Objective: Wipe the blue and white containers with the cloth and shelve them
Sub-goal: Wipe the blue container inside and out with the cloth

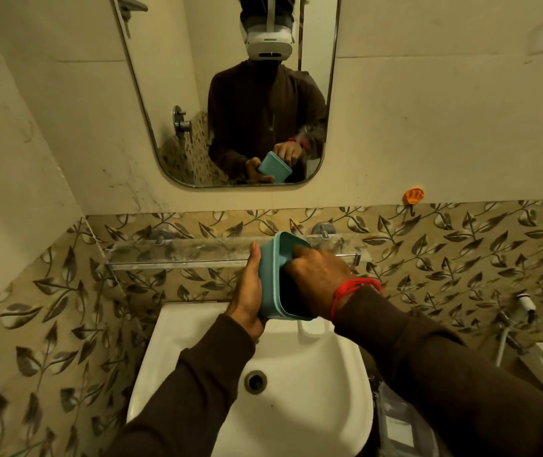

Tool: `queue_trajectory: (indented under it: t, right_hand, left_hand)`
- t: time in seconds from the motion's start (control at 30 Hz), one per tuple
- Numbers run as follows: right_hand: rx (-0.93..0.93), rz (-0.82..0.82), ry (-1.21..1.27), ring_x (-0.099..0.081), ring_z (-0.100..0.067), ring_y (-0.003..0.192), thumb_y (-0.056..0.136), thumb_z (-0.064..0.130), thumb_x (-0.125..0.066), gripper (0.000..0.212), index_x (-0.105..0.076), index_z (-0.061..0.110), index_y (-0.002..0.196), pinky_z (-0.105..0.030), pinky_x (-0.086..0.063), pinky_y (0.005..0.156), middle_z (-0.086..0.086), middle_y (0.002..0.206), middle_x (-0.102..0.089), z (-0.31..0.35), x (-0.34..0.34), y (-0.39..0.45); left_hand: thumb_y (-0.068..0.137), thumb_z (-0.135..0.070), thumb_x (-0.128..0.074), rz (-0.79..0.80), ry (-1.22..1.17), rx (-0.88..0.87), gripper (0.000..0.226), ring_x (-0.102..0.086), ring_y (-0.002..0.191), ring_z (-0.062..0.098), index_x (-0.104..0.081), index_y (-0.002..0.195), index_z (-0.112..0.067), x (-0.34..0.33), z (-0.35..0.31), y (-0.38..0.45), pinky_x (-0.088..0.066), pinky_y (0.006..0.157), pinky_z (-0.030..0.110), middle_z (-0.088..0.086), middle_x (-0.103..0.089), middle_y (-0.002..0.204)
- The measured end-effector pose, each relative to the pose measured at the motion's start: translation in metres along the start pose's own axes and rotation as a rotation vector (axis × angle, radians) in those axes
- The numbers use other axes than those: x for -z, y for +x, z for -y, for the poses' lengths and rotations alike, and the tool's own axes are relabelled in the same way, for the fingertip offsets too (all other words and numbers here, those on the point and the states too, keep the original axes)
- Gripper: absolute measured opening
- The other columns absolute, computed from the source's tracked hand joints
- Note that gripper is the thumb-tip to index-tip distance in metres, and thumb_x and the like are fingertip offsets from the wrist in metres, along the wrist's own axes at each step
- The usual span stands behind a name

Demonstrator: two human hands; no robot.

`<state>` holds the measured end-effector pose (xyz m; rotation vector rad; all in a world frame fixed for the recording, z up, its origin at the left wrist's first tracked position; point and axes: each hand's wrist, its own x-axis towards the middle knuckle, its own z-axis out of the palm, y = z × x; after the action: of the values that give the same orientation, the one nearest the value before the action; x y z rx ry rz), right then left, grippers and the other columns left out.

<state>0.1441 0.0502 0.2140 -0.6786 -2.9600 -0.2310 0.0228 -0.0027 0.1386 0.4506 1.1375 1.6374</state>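
Note:
My left hand [247, 298] grips a blue-green rectangular container [268, 282] by its outer side and holds it tilted above the white sink [296, 400], mouth turned to the right. My right hand [316, 272] reaches into that mouth with curled fingers. A dark wad under its palm looks like the cloth [288, 293]; most of it is hidden inside. The clear glass shelf [171, 255] runs along the wall just behind the container. A white rounded rim [311, 326] shows on the sink's back ledge under my right wrist; I cannot tell whether it is the white container.
A mirror [230, 94] hangs above the shelf and reflects a person holding the container. A chrome tap [323, 230] sits on the leaf-patterned tiles. An orange hook [412, 195] and a hand sprayer [525, 305] are at the right. Clear plastic packaging [398, 420] lies beside the sink.

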Motion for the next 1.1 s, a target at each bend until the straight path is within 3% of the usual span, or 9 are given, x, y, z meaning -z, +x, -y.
queue_trajectory:
  t: [0.17, 0.33, 0.47, 0.6, 0.7, 0.8, 0.93, 1.03, 1.1]
  right_hand:
    - [0.129, 0.023, 0.267, -0.06, -0.026, 0.096, 0.088, 0.024, -0.062, 0.025, -0.064, 0.015, 0.111, -0.04, -0.053, 0.084, -0.01, 0.107, -0.061, 0.0, -0.001, -0.009]
    - [-0.051, -0.308, 0.095, -0.06, -0.037, 0.098, 0.083, 0.023, -0.065, 0.034, -0.06, 0.016, 0.117, -0.043, -0.049, 0.079, -0.014, 0.114, -0.06, -0.014, 0.007, 0.006]
    - [-0.08, -0.114, -0.145, -0.056, -0.035, 0.111, 0.067, 0.039, -0.08, 0.064, -0.054, 0.016, 0.121, -0.049, -0.04, 0.098, -0.013, 0.121, -0.057, -0.009, 0.011, 0.008]
    - [0.009, 0.037, -0.181, -0.059, -0.029, 0.103, 0.08, 0.035, -0.071, 0.044, -0.056, 0.017, 0.117, -0.047, -0.037, 0.099, -0.008, 0.11, -0.065, 0.006, 0.01, 0.003]
    - [0.04, 0.051, 0.014, -0.06, -0.028, 0.101, 0.086, 0.031, -0.063, 0.034, -0.056, 0.018, 0.116, -0.042, -0.042, 0.096, -0.008, 0.109, -0.066, 0.013, 0.002, -0.007]
    - [-0.098, 0.094, 0.701, -0.062, -0.024, 0.1, 0.089, 0.016, -0.058, 0.023, -0.058, 0.02, 0.112, -0.037, -0.054, 0.083, -0.006, 0.11, -0.065, 0.001, 0.011, -0.009]
    - [-0.326, -0.248, 1.218, -0.062, -0.013, 0.096, 0.089, 0.019, -0.062, 0.016, -0.061, 0.031, 0.099, -0.034, -0.057, 0.079, 0.011, 0.096, -0.064, -0.01, 0.016, -0.001]
    - [-0.44, -0.529, 1.028, -0.059, -0.009, 0.087, 0.083, 0.026, -0.067, 0.016, -0.057, 0.032, 0.094, -0.028, -0.054, 0.074, 0.017, 0.085, -0.058, -0.019, 0.017, 0.005]
    - [-0.442, -0.489, 0.86, -0.058, -0.012, 0.087, 0.082, 0.028, -0.068, 0.02, -0.053, 0.032, 0.093, -0.032, -0.055, 0.073, 0.012, 0.087, -0.059, -0.024, 0.019, 0.007]
  left_hand:
    - [0.091, -0.075, -0.038, 0.042, -0.101, 0.043, 0.073, -0.071, 0.11, 0.037, -0.073, 0.123, -0.02, 0.004, 0.003, -0.003, -0.059, 0.088, 0.052, 0.02, -0.075, 0.119]
    - [0.094, -0.07, -0.039, 0.094, -0.223, 0.095, 0.066, -0.068, 0.115, 0.041, -0.067, 0.129, -0.021, -0.021, 0.01, -0.007, -0.054, 0.098, 0.057, 0.021, -0.072, 0.125]
    - [0.094, -0.072, -0.038, 0.06, -0.125, 0.008, 0.065, -0.073, 0.107, 0.037, -0.072, 0.119, -0.023, -0.015, -0.005, 0.002, -0.059, 0.089, 0.056, 0.019, -0.077, 0.116]
    - [0.09, -0.076, -0.038, -0.025, -0.019, -0.002, 0.071, -0.07, 0.11, 0.038, -0.071, 0.122, -0.022, -0.008, -0.008, 0.004, -0.057, 0.091, 0.058, 0.02, -0.075, 0.118]
    - [0.088, -0.077, -0.042, -0.012, -0.03, -0.002, 0.073, -0.071, 0.11, 0.036, -0.072, 0.123, -0.02, -0.004, -0.009, 0.0, -0.059, 0.084, 0.049, 0.02, -0.074, 0.122]
    - [0.09, -0.074, -0.04, 0.053, -0.185, 0.005, 0.071, -0.074, 0.105, 0.036, -0.078, 0.114, -0.018, -0.001, -0.009, -0.005, -0.061, 0.081, 0.05, 0.02, -0.074, 0.121]
    - [0.092, -0.076, -0.033, 0.096, -0.33, 0.052, 0.075, -0.07, 0.108, 0.04, -0.067, 0.13, -0.022, -0.007, -0.011, -0.009, -0.061, 0.078, 0.053, 0.021, -0.071, 0.125]
    - [0.092, -0.077, -0.028, 0.09, -0.344, 0.052, 0.075, -0.061, 0.12, 0.043, -0.059, 0.138, -0.026, -0.016, -0.006, -0.013, -0.059, 0.08, 0.053, 0.022, -0.064, 0.136]
    - [0.093, -0.077, -0.026, 0.082, -0.346, 0.042, 0.073, -0.062, 0.119, 0.043, -0.061, 0.135, -0.029, -0.023, 0.001, -0.015, -0.061, 0.078, 0.054, 0.02, -0.069, 0.13]
